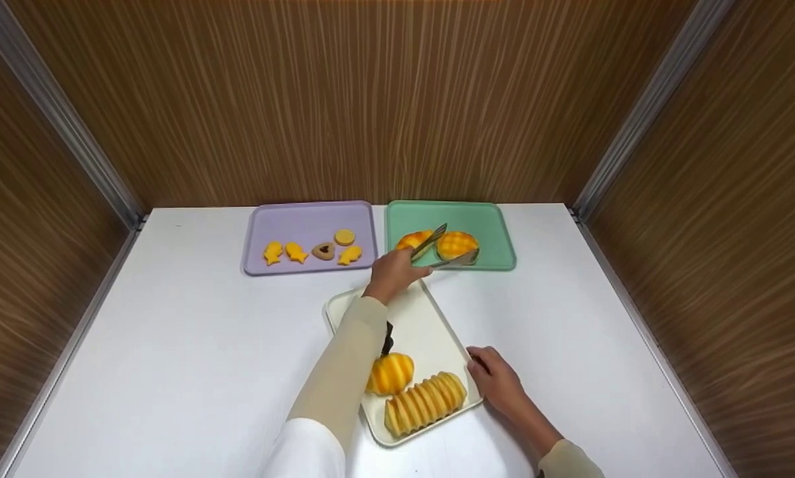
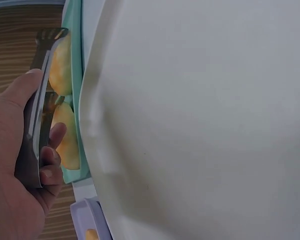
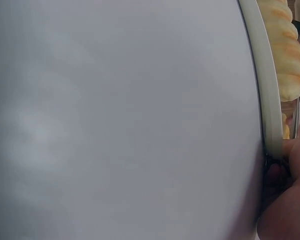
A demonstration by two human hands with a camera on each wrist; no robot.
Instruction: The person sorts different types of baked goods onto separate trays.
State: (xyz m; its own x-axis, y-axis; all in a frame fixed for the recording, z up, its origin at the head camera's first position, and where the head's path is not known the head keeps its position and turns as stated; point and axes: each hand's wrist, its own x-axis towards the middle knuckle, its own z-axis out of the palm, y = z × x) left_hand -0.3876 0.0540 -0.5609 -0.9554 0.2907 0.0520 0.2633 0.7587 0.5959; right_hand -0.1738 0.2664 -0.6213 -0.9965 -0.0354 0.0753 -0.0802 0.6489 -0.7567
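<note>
"What was your left hand [image 1: 397, 271] busy with?"

"My fingers were wrapped round the tongs [image 2: 30, 120]. Their two arms stood apart, one on either side of the checkered bun [image 1: 457, 244] on the green tray [image 1: 495, 229]. Whether they touched it, I couldn't tell."

"Anything close by?"

"The glazed bun [image 1: 410, 240] lay just beside it, to the left, near one tong arm."

"And your right hand [image 1: 498, 380]?"

"It pinched the rim of the cream tray [image 1: 430, 325], near the corner where the ridged loaf [image 1: 430, 400] lay next to the striped roll [image 1: 393, 374]."

"So which step was it?"

"Moving bread between trays, I'd say, at either the grasp or the release. A grasp called for an even squeeze and a level lift; a release, for drawing the spread arms straight up. Both meant sparing the glazed bun a knock."
</note>
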